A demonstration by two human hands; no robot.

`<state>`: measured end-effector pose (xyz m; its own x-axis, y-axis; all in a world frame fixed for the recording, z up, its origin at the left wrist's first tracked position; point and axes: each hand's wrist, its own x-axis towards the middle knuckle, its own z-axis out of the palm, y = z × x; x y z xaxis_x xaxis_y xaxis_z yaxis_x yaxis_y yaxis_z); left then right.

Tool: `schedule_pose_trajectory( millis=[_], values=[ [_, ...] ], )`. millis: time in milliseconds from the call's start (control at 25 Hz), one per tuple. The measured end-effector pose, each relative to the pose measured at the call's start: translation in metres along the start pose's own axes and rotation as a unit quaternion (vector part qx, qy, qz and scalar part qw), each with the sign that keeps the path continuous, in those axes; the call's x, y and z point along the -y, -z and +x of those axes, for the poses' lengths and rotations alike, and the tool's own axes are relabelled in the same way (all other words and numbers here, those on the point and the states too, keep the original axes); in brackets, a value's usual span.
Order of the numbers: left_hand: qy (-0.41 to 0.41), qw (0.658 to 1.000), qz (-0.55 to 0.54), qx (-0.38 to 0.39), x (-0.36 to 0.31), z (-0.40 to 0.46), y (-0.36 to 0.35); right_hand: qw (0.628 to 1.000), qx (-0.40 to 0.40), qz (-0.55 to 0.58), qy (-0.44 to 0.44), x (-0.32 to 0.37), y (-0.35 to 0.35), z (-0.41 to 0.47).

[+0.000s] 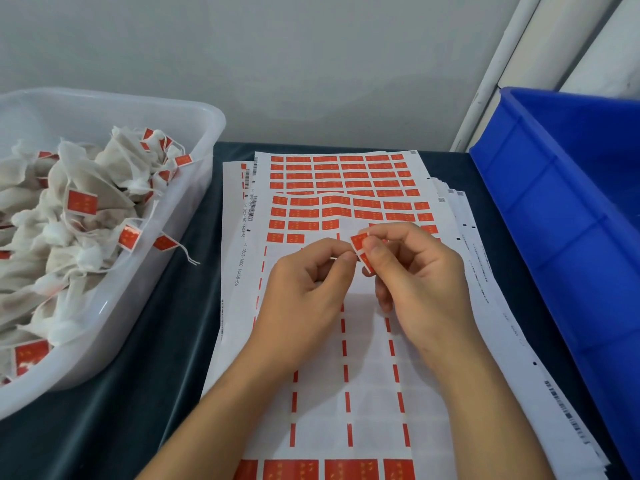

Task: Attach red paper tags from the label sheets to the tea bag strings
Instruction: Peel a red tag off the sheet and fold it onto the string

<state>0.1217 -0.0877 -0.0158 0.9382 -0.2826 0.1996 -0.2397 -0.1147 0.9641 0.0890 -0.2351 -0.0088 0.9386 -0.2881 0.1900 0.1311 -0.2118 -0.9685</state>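
Clear plastic tub [194, 140] at left: heaped with tea bags [79, 209], many already tagged red; one tagged string [187, 252] draped over tub rim.

Top label sheet [346, 375] at centre: mostly stripped, a few rows of red tags left at far end, full sheets stacked beneath; much work judged left.

Left hand [304, 289]: fingertips pinched, on what cannot be told. No tea bag seen in hands.

Right hand [415, 271]: peeled red tag [360, 251] pinched.

Blue crate [554, 202] at right: wall close to right forearm. Open room only above sheets, between tub and crate.

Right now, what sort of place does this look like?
Probably a small hand-packing workbench: a clear tub heaped with tagged tea bags, stacked label sheets, and a blue crate alongside.
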Motion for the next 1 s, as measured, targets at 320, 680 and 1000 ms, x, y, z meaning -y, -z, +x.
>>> schedule_pose_trajectory(
  millis=[320,680,1000],
  values=[
    [0.025,0.998,-0.050,0.019,0.0008,0.0004,0.0028,0.997,-0.014,-0.048,0.054,0.0029,-0.0033,-0.0009],
    [0.078,0.993,-0.084,-0.016,-0.0023,0.0009,0.0033,1.000,-0.005,0.022,-0.002,0.0054,-0.0061,-0.0019],
    [0.110,0.980,-0.165,-0.017,-0.0064,-0.0006,0.0068,0.994,0.057,0.071,-0.061,0.0058,-0.0044,0.0002]
  ],
)
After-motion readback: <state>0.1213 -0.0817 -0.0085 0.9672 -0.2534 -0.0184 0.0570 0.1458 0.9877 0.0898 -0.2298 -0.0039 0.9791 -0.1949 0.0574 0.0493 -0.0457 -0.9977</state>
